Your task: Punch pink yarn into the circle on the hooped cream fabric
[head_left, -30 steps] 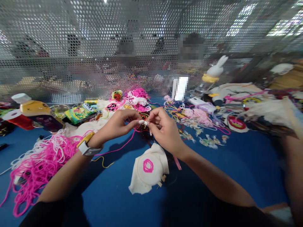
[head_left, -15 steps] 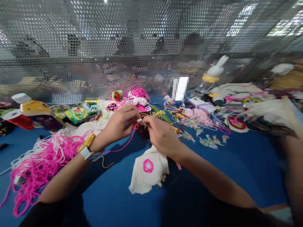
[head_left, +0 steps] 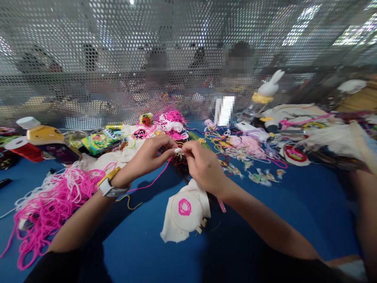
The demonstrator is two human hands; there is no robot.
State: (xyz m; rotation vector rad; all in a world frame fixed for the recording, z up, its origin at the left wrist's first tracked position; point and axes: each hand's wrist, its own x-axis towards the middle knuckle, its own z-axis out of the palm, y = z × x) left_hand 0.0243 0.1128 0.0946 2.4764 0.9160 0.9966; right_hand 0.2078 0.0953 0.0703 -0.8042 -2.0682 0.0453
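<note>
My left hand (head_left: 156, 153) and my right hand (head_left: 203, 165) meet above the middle of the table, fingertips pinched together. Between them shows a small white piece (head_left: 178, 150), too small to name for sure. A pink yarn strand (head_left: 156, 179) runs up from the table to the fingers of my left hand, which wears a wristband and a watch (head_left: 110, 186). Below my right hand lies an embroidery hoop (head_left: 186, 226) with white cloth (head_left: 171, 232), bearing a pink stitched ring (head_left: 184, 207). The hoop lies flat, apart from my fingers.
A pink and white yarn heap (head_left: 55, 200) lies left, near a juice bottle (head_left: 48, 137), a red spool (head_left: 28, 149) and a green snack bag (head_left: 101, 140). Wrapped candies (head_left: 262, 175), pale pink yarn (head_left: 247, 145) and a rabbit-topped bottle (head_left: 265, 92) are right. A perforated metal screen (head_left: 118, 47) stands behind. Another person's arm (head_left: 365, 204) is far right.
Both hands have shifted slightly right and down, and the white piece between the fingertips shows more clearly. The hoop and cloth have stayed in place.
</note>
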